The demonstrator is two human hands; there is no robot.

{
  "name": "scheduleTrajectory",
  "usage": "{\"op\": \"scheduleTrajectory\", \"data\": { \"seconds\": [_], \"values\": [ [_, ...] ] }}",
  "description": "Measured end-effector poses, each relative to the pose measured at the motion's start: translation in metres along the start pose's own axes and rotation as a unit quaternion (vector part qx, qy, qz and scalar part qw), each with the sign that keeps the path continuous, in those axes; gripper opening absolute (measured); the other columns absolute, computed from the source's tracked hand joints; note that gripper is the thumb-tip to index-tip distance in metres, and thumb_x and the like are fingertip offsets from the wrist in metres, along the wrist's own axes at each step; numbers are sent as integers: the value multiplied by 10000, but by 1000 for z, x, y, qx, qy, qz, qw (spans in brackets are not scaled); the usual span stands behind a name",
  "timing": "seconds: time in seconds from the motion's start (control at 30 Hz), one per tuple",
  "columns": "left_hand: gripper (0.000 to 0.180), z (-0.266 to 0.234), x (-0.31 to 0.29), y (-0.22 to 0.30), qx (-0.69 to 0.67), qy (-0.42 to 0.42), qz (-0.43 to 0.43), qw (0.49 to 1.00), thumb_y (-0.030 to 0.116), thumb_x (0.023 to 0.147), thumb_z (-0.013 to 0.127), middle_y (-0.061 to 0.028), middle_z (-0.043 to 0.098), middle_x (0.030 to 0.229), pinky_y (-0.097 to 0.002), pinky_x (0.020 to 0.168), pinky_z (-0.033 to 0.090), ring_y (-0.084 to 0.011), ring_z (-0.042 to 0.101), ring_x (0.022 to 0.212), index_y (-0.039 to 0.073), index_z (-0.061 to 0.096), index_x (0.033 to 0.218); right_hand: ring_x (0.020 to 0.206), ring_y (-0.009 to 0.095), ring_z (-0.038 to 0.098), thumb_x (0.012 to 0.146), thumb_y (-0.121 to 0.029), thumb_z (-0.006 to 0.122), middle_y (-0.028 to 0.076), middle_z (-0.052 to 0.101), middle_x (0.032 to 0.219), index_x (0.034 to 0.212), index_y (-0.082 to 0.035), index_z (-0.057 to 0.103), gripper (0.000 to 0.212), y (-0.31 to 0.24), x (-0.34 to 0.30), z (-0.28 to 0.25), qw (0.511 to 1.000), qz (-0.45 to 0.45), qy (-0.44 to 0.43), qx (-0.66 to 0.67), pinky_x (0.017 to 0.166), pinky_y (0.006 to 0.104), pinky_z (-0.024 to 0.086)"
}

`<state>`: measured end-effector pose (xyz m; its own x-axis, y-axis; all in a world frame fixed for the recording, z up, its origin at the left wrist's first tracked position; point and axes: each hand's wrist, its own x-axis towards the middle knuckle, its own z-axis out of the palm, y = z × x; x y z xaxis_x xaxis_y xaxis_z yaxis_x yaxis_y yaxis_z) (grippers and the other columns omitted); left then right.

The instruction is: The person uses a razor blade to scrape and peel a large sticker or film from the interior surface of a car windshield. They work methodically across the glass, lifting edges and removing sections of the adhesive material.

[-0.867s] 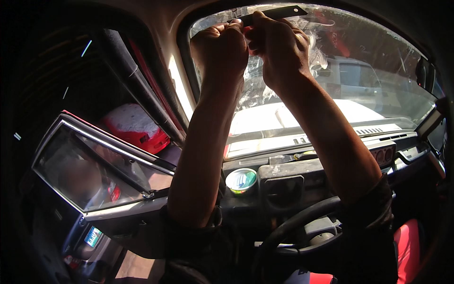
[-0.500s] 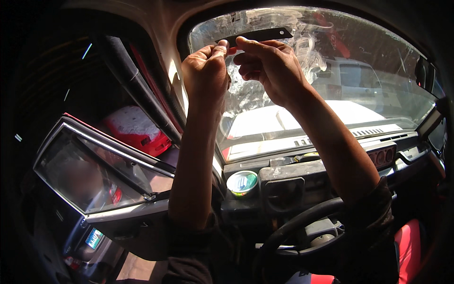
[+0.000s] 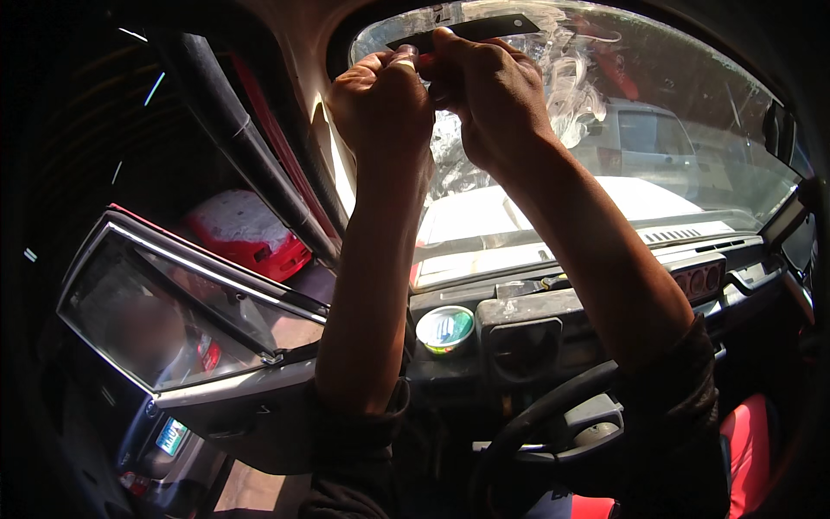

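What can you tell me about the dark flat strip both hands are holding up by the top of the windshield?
The strip is thin, flat and black, with at least one small hole near its right end, and looks like metal or hard plastic. It lies nearly level, slightly tilted, against the top edge of the windshield. The right hand and left hand pinch its left part from below; its right end sticks out free.
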<state>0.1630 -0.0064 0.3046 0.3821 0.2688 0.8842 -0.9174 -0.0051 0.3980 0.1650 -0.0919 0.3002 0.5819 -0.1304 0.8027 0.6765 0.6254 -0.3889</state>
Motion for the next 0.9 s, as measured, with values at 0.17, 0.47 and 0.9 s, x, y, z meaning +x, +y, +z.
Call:
{"op": "scheduleTrajectory", "data": {
  "seconds": [0.17,0.47,0.9],
  "values": [
    [141,8,2,-4,-25,79,13,996,65,776,569,-36,528,574,-231,486,380,-84,469,494,-57,592,708,560,145,584,829,-127,601,92,618,676,790,3,593,136,3,1,2,1000,0,14,-5,516,264,464],
    [185,7,5,-5,-55,67,25,996,53,739,581,-19,494,476,-238,446,364,-65,451,447,-43,556,583,537,149,574,830,-102,583,92,615,671,787,7,600,118,2,4,2,999,7,44,-11,488,258,443],
    [215,4,7,-4,-53,7,52,997,43,732,557,-17,454,455,-227,430,343,-60,415,426,-39,499,541,491,156,547,817,-77,576,105,609,652,788,33,605,117,1,7,3,998,27,54,-8,447,250,424]
  ]
}}
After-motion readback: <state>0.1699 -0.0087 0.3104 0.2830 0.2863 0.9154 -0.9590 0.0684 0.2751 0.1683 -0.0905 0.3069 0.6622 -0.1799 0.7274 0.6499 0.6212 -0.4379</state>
